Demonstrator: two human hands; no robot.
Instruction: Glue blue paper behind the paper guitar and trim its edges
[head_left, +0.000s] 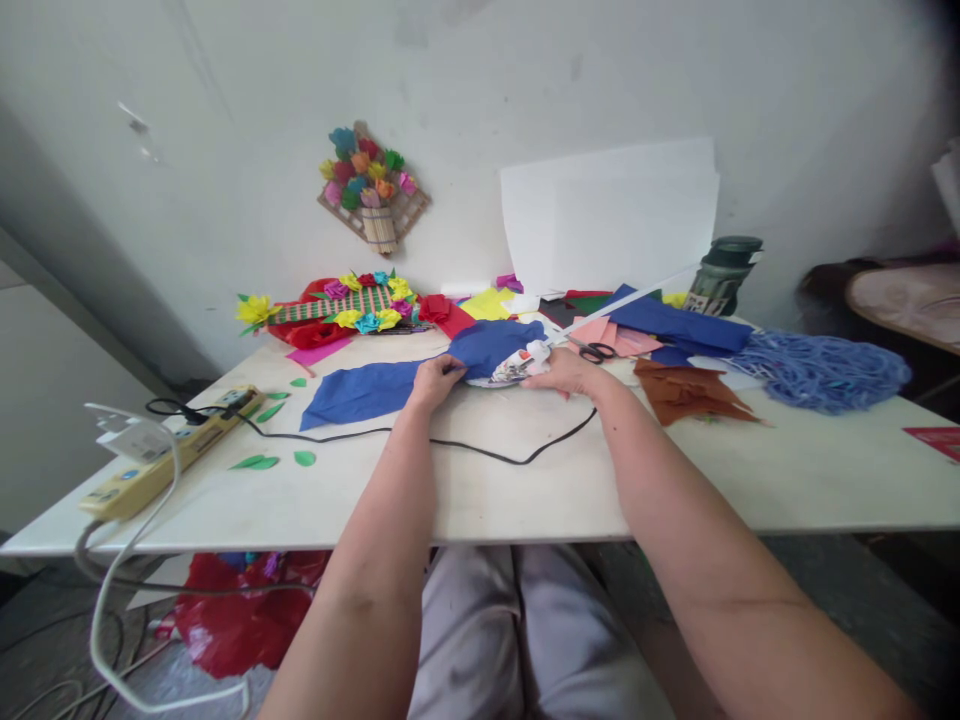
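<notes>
A long strip of blue crepe paper (pixel 367 388) lies across the middle of the table, its right end spread over a pale rounded piece whose edge peeks out below. My left hand (pixel 436 380) is closed, with thumb and fingers pinching the lower edge of this paper. Just to the right, my right hand (pixel 562 372) is wrapped around a white glue gun (pixel 519 364) with a printed pattern on its body. A long white glue stick (pixel 630 305) juts from it toward the upper right. The gun's tip is close to the blue paper; whether they touch is unclear.
A black cord (pixel 517 460) runs from the yellow power strip (pixel 172 455) toward my right wrist. Green paper leaves (pixel 266 412) lie at left. Scissors (pixel 596 352), brown paper (pixel 686 390), blue string (pixel 832 370) and a dark jar (pixel 724 275) are at right. Paper flowers (pixel 360 300) stand behind.
</notes>
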